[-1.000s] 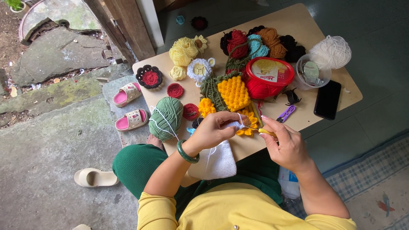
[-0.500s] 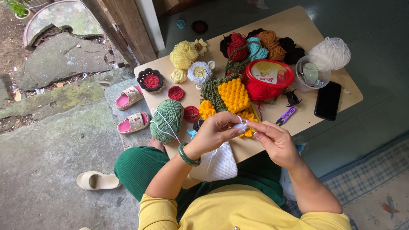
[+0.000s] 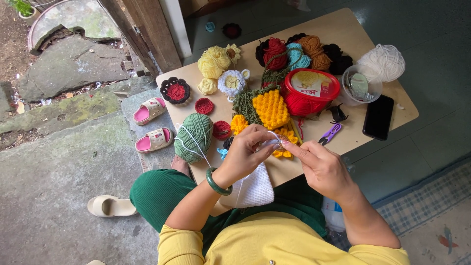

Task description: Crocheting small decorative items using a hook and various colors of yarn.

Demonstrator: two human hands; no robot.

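1. Pinched between our left hand (image 3: pixel 245 154) and right hand (image 3: pixel 319 164) is a small white crochet piece (image 3: pixel 271 143); both grips are closed on it, fingertips meeting just above the near edge of the worktop (image 3: pixel 353 29)
2. We see a white thread (image 3: pixel 194 140) running from the left hand across the green yarn ball (image 3: pixel 194 130) just beside it
3. Below our hands a white knitted panel (image 3: pixel 252 189) hangs off the worktop edge onto the lap
4. Just beyond the hands lie yellow crochet pieces (image 3: pixel 271 108), with a purple snipper (image 3: pixel 329 133) to the right
5. Farther out we have a red tub (image 3: pixel 310 91), a black phone (image 3: pixel 378 117), a clear cup (image 3: pixel 360 86) and a white yarn ball (image 3: pixel 381 63)
6. On the floor to the left sit pink sandals (image 3: pixel 149 110)
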